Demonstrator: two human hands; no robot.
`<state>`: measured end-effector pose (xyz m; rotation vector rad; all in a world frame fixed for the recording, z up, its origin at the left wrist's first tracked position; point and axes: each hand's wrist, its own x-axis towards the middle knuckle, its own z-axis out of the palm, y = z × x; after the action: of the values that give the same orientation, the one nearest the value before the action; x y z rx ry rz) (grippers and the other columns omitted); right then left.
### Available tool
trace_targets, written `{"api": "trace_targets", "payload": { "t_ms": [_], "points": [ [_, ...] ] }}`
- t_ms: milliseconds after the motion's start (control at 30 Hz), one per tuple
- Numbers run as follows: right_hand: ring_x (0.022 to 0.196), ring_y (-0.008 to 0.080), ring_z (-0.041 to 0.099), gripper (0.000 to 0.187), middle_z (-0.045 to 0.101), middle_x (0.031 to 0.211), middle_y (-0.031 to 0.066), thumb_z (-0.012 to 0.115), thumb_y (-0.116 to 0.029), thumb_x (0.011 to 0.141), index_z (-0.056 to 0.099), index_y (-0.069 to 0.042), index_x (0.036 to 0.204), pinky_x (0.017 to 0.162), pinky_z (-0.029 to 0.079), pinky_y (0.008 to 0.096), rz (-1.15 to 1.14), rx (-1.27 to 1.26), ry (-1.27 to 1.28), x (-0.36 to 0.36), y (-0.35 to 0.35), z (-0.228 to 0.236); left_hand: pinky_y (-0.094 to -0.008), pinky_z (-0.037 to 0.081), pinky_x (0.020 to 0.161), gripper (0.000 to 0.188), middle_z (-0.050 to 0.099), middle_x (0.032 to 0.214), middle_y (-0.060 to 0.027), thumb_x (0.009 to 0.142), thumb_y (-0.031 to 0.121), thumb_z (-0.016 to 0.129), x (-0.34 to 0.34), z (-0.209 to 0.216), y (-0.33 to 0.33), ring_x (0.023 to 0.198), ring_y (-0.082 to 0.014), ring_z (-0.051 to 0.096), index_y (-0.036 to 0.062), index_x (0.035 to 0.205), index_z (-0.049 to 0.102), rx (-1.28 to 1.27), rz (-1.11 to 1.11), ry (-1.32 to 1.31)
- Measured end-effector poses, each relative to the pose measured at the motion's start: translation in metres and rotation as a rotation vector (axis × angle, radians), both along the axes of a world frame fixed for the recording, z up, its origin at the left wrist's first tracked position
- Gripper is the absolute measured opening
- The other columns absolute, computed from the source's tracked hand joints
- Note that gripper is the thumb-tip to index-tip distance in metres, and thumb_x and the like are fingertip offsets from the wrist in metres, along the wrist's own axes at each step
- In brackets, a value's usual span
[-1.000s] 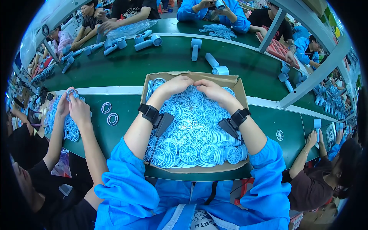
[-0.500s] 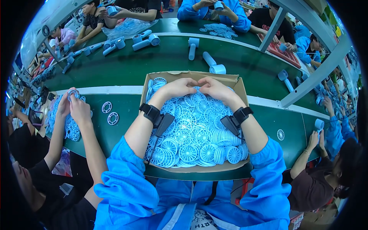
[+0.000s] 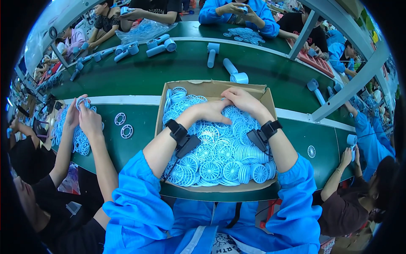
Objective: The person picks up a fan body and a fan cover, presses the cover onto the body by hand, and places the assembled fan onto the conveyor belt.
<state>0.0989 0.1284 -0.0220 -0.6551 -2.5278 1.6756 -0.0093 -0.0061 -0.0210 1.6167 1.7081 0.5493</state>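
A cardboard box holds a heap of light blue spoked round covers, some loose and some stacked on edge. Over its far half, my left hand reaches across with fingers stretched toward the right and thumb spread apart. Its fingertips meet my right hand, whose fingers are curled. A small light blue bit shows between the two hands, but what the right fingers hold is mostly hidden. Loose covers lie just below both hands.
Blue handheld fan bodies lie on the green conveyor beyond a white rail. Two rings lie left of the box, one cover right. Co-workers sit on both sides and opposite. A metal post slants at right.
My left hand has moved right and nearer, its thumb now spread. My right hand has turned over the left fingertips. The box appears slightly lower and farther right in the picture.
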Motion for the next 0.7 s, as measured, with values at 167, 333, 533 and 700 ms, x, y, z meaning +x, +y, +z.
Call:
{"api": "trace_targets", "payload": {
  "t_ms": [167,333,533,700],
  "points": [
    [0.086,0.0154,0.059,0.040,0.064,0.098,0.0099,0.047,-0.034,0.095,0.061,0.001,0.111,0.075,0.047,0.0288,-0.012,0.008,0.068,0.000,0.009,-0.004,-0.0356,0.040,0.102,0.087,0.048,0.134,-0.0215,0.071,0.045,0.073,0.020,-0.002,0.007,0.121,-0.0340,0.049,0.0033,0.138,0.036,0.030,0.045,-0.017],
    [0.057,0.0052,0.047,0.042,0.062,0.086,0.0022,0.041,-0.042,0.098,0.059,-0.005,0.107,0.045,0.034,0.0212,-0.057,-0.057,-0.025,0.002,0.012,0.001,-0.0417,0.040,0.100,0.083,0.046,0.131,-0.0249,0.072,0.044,0.074,0.028,-0.002,0.012,0.120,-0.0362,0.048,-0.0008,0.132,0.038,0.245,-0.061,0.124],
    [0.061,0.0081,0.053,0.049,0.062,0.084,0.0048,0.039,-0.047,0.097,0.059,-0.003,0.107,0.048,0.041,0.0224,-0.042,-0.076,-0.078,0.005,0.007,0.007,-0.0412,0.045,0.092,0.075,0.053,0.119,-0.0258,0.074,0.037,0.069,0.040,-0.005,0.009,0.108,-0.0366,0.055,-0.0061,0.126,0.037,0.239,-0.033,0.160],
    [0.074,0.0143,0.060,0.055,0.063,0.089,0.0080,0.036,-0.051,0.097,0.059,-0.003,0.109,0.064,0.046,0.0257,-0.057,-0.105,0.009,-0.001,0.008,0.001,-0.0412,0.045,0.092,0.079,0.054,0.115,-0.0293,0.075,0.040,0.068,0.045,-0.007,0.012,0.107,-0.0378,0.056,-0.0071,0.129,0.033,0.183,-0.085,0.103]
  ]
}}
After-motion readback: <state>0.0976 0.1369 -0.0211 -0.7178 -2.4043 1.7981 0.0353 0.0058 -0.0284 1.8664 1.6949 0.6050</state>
